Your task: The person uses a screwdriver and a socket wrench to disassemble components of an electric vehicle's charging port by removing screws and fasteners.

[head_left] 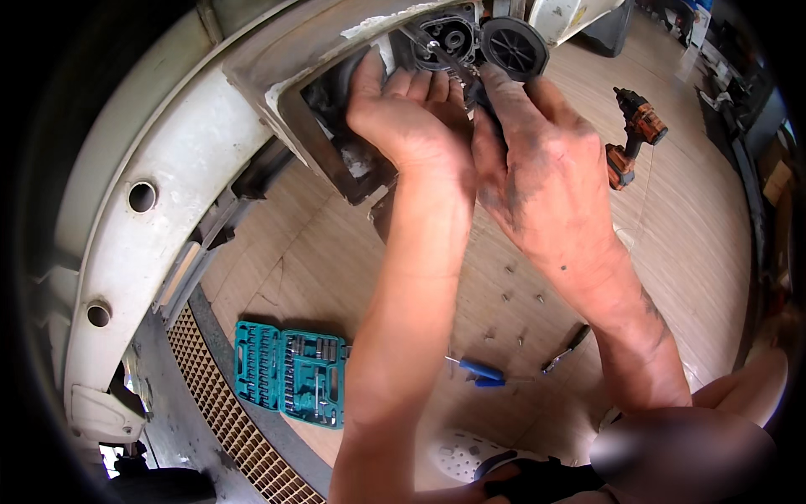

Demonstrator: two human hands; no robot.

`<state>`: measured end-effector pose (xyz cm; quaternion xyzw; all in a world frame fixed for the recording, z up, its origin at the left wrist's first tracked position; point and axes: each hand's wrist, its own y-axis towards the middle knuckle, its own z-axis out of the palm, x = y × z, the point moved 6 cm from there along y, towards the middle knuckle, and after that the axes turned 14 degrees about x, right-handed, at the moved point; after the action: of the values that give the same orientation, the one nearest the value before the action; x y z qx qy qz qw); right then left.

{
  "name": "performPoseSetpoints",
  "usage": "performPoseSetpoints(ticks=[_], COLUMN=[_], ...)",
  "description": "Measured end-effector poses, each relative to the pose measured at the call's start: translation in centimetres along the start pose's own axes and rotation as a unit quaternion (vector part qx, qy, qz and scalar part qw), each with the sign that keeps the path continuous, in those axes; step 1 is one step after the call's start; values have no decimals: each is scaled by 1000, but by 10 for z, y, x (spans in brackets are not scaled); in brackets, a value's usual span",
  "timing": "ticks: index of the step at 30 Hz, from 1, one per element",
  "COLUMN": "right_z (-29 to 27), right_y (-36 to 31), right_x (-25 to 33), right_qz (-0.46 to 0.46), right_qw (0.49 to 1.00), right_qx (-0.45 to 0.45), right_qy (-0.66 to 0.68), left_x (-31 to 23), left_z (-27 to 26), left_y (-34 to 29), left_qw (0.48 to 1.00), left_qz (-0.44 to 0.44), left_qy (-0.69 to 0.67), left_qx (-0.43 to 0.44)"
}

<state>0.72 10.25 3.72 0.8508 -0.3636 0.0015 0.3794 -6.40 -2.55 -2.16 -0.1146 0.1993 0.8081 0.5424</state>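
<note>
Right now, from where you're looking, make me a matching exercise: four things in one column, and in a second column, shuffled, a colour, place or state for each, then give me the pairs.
Column one:
1. right hand
2. left hand
3. power drill
4. tool case

Column two:
A. teal, lying open on the floor
B. palm turned up
C. orange and black, lying at the right of the picture
D. dark smudges across its back

Right pairs: 1-D, 2-B, 3-C, 4-A
</note>
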Motion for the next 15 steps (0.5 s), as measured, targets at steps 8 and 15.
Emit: performPoseSetpoints(ticks=[8,15], right_z=[4,10], right_y=[17,14], right_x=[34,-5], right_qz=[-3,333], right_qw=[973,673], right_qx=[93,119], right_qy=[-211,650], left_x=[2,-7], left_z=[-8,14], left_y=[11,-8], left_qw=[994,998], left_qz=[-24,2], left_qy=[-39,21], left_qx=[98,59])
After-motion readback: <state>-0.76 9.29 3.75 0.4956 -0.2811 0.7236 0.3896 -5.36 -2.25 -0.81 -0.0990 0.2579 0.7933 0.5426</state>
